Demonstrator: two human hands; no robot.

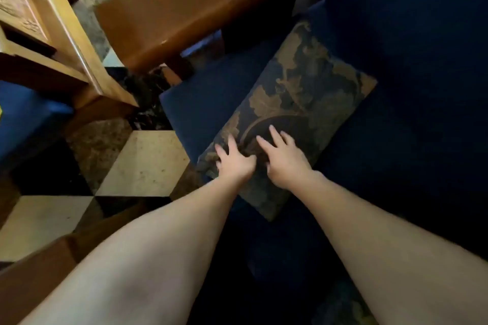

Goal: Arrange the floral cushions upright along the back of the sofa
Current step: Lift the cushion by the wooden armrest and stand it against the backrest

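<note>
One floral cushion (298, 92), dark blue with a gold leaf pattern, lies flat on the dark blue sofa seat (211, 97). Its long side runs diagonally from the near left to the far right. My left hand (233, 159) rests on the cushion's near left edge, fingers spread and curling over the rim. My right hand (284, 157) lies palm down on the cushion's top face just beside it, fingers apart. Neither hand has lifted the cushion. The sofa back (409, 34) rises dark blue on the right. A bit of patterned fabric (343, 306) shows at the bottom edge.
The brown wooden armrest (169, 21) of the sofa crosses the top centre. A light wooden cabinet (52, 34) stands at the left. Checkered stone floor tiles (142, 163) lie left of the seat. Another brown wooden edge (34, 266) sits at the bottom left.
</note>
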